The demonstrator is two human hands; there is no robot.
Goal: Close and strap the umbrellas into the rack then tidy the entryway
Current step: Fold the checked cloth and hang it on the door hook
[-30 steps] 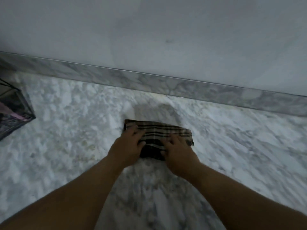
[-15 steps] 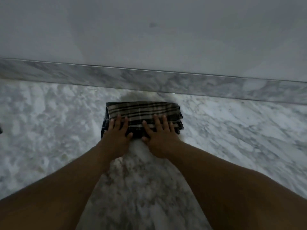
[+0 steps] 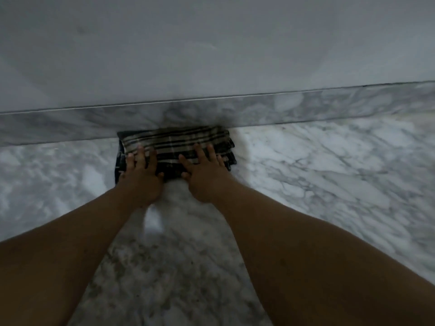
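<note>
Head view: folded dark plaid cloth with tan stripes (image 3: 179,143) lies on the grey-white marble floor (image 3: 329,172), its far edge touching the marble skirting (image 3: 306,107) below the pale wall (image 3: 211,43). Left hand (image 3: 141,177) and right hand (image 3: 202,177) press flat on its near half; each grip is fingers straight and spread, holding nothing. Judgement: this is the tidying stage, cloth parked against the skirting and nearly done. No umbrellas or rack in view, so strapping cannot be checked. Dim light and blur hide the cloth's layers.
</note>
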